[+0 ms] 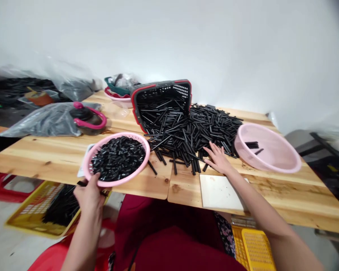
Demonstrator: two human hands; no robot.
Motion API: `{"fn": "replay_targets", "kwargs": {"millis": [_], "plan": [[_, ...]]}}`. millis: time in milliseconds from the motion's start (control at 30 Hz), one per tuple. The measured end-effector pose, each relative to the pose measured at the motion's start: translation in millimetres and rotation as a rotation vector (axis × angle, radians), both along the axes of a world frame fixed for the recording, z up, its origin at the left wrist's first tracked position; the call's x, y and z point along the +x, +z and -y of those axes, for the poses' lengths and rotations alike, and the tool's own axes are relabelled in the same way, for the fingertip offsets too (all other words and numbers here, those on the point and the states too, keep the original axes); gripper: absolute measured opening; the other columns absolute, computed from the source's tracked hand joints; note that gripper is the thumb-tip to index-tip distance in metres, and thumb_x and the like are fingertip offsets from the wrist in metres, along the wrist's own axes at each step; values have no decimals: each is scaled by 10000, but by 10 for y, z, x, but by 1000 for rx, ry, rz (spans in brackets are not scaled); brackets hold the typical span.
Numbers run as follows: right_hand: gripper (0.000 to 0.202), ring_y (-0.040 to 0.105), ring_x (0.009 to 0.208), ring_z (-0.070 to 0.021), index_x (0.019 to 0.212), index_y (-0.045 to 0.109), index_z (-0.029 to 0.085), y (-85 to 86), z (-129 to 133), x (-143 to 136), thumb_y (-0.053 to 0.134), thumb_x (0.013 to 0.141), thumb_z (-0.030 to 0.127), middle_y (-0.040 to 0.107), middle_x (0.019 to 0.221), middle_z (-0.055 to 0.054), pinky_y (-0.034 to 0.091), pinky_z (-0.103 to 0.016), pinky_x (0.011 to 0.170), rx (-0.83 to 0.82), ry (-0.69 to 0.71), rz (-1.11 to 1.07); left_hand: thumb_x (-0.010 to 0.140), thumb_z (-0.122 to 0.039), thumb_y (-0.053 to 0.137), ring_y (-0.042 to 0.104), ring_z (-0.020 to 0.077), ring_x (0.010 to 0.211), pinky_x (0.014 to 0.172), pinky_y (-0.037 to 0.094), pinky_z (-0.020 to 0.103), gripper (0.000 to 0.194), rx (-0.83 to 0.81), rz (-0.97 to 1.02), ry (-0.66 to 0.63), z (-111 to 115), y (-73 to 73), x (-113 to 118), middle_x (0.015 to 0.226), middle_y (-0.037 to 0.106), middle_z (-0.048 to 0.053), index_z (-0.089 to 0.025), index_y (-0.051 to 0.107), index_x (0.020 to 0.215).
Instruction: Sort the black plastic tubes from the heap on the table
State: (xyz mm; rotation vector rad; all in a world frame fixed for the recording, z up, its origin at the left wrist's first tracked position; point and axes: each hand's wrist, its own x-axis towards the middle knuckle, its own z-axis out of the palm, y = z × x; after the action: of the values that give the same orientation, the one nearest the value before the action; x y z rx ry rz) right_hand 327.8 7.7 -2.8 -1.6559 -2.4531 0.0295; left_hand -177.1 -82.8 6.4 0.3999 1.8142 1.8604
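At the table's front left, my left hand [87,195] is closed at the near rim of a round pink basket [145,145], its thumb over the edge. Short black tube pieces [118,158] fill that basket. Something dark shows by the left fingers, too small to name. My right hand [219,160] lies with fingers spread on the near edge of a pile of longer black tubes [211,124]. The pile spills from a grey basket [161,83] with a red rim, tipped on its side. Close to my right wrist is a flat pale board [220,192].
A pink basin [279,154] with a few black tubes stands at the right. Behind the left basket are a lidded pot with a pink handle [87,118] and a grey plastic bag [45,122]. Below the table sit a yellow crate [34,222] and a yellow basket [258,248].
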Motion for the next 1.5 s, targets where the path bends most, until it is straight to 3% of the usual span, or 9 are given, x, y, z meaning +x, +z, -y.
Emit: {"fn": "replay_targets", "kwargs": {"millis": [167,300,400,533,633,867,1067,1333,1500], "plan": [[634,174,1442,-265,1456,372,177,179,-88,-535,342,949,555,170,1536,-112,20,-557,1174,274,-50,-199,452,-240,701,504,49,532,529,458,176,399,20,218,51,57,100,17,604,501,-45,-109,505,773],[651,233,1403,-302,1392,465,175,700,56,-1509,449,895,594,242,1492,-136,137,-550,1169,265,272,-305,442,-223,711,504,45,539,531,442,172,401,53,179,102,136,177,131,606,508,-47,-98,503,761],[724,194,1399,-336,1440,407,269,1019,178,-2238,518,840,658,178,1514,-108,192,-557,1142,189,574,-230,487,-250,722,528,50,583,570,465,185,402,81,152,5,148,349,331,660,546,-30,-91,548,814],[748,132,1390,-388,1454,361,374,1171,137,-2641,522,809,716,88,1536,-66,194,-597,1106,180,636,-152,544,-273,712,544,46,617,578,470,168,381,145,88,-174,45,612,676,732,581,-8,-88,586,853],[686,182,1350,-380,1414,436,337,1176,12,-2486,529,829,681,151,1512,-85,262,-567,1074,178,572,-119,542,-297,706,513,41,567,553,472,184,362,113,107,-299,-113,706,950,670,551,-16,-83,561,797],[484,444,1040,-238,1254,572,243,1135,-225,-1672,523,885,553,427,1243,-117,422,-385,920,171,392,-10,534,-277,652,424,7,512,515,424,152,310,82,158,-510,-532,738,1685,571,448,-52,-107,449,695],[414,508,903,-160,1170,605,179,1132,-360,-1098,479,927,489,513,1080,-88,426,-250,779,205,242,-51,552,-267,617,384,-12,498,505,386,117,280,100,179,-591,-744,759,2207,564,415,-62,-118,416,679],[374,534,976,-168,1060,652,141,1159,-459,-640,463,943,442,582,1039,-78,414,-255,877,317,118,-247,554,-285,608,379,-1,510,508,403,138,270,79,140,-602,-895,752,2496,573,405,-60,-120,440,686],[379,547,856,-135,1018,656,138,1199,-357,-283,453,947,449,595,941,-66,405,-230,815,388,-26,-382,560,-277,604,372,-5,513,512,387,128,260,56,115,-577,-948,693,2507,568,396,-59,-118,435,676]]}}
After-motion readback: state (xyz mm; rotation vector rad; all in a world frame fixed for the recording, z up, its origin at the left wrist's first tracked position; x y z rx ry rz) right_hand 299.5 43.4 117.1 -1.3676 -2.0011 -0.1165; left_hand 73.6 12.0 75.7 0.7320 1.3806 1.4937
